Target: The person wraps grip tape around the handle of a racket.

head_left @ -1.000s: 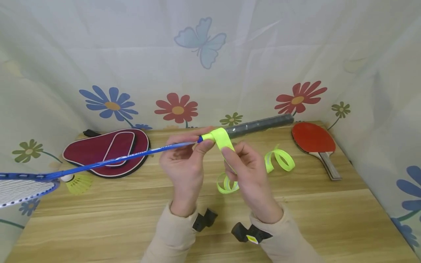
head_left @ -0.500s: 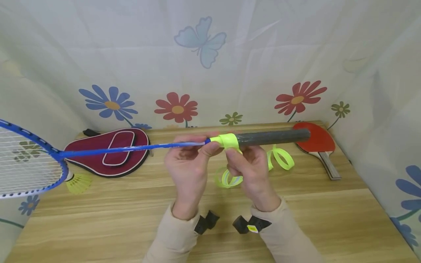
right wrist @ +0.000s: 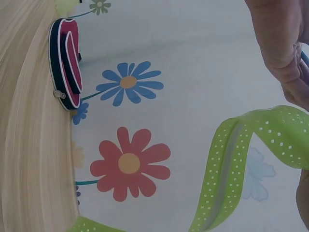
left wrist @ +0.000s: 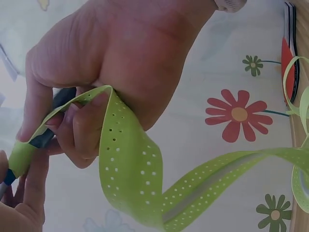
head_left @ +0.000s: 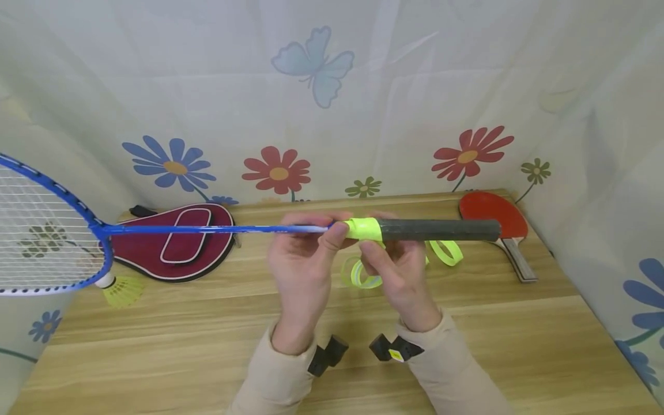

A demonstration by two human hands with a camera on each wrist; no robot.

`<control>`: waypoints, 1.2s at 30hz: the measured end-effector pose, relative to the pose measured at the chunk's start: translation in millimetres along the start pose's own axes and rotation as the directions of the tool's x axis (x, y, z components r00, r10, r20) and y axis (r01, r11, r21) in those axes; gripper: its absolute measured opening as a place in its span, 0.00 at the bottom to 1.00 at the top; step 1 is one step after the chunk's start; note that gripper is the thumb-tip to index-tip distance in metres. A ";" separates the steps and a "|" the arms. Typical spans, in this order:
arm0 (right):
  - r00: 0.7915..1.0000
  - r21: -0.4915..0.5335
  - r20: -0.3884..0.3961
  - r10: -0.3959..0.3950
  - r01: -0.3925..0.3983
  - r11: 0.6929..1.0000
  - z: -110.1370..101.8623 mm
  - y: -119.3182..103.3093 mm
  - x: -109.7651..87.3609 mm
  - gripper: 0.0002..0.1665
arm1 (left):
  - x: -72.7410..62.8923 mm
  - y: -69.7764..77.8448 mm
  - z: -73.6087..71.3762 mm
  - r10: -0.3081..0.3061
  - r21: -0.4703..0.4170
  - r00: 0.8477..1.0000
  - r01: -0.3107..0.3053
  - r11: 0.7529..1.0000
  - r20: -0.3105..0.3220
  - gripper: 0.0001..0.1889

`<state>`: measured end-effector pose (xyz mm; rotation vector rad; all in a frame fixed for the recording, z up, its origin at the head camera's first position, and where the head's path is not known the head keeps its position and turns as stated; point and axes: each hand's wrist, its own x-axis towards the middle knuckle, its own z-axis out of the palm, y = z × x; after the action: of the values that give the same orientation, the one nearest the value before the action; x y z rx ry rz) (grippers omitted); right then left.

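A blue badminton racket [head_left: 218,229] lies level across both hands in the head view, its strung head to the left and its dark grey handle [head_left: 436,230] to the right. My left hand [head_left: 303,265] grips it where shaft meets handle. Fluorescent yellow-green grip tape [head_left: 365,229] is wound round the handle's shaft end. Just under that winding, my right hand [head_left: 399,271] pinches the tape between thumb and fingers. In the left wrist view, a perforated length of the tape [left wrist: 130,169] hangs from the right hand in a loose twist.
Coils of loose tape [head_left: 446,253] lie on the wooden table [head_left: 207,357]. A red table tennis bat [head_left: 493,216] rests back right. At the left are a maroon bat case [head_left: 150,248] and a yellow shuttlecock [head_left: 123,291]. A flowered curtain [head_left: 389,115] stands behind.
The racket has swung from slanting to level, its handle end moving down and right and its head rising. The tape strip has gone from standing off the handle to lying round it.
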<state>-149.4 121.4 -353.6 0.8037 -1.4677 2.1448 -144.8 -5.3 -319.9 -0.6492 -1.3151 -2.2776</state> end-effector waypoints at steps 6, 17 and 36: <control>0.999 0.035 -0.035 -0.012 0.013 0.999 3.8 -3.3 -0.8 0.11 | 2.0 1.1 -0.1 0.021 -0.121 0.985 0.000 0.993 0.172 0.14; 0.998 -0.081 -0.068 -0.005 -0.001 0.997 8.2 -11.9 -0.5 0.11 | 4.4 -4.8 -5.5 0.044 -0.064 0.985 -0.034 0.997 0.167 0.18; 0.989 -0.054 -0.139 -0.057 0.050 0.997 1.4 -7.7 4.5 0.24 | -0.2 -4.1 2.1 0.041 -0.066 0.999 -0.039 0.997 0.033 0.22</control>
<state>-147.6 122.9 -344.9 0.6520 -1.4067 2.0716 -146.7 -1.5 -321.8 -0.7335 -1.2362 -2.2949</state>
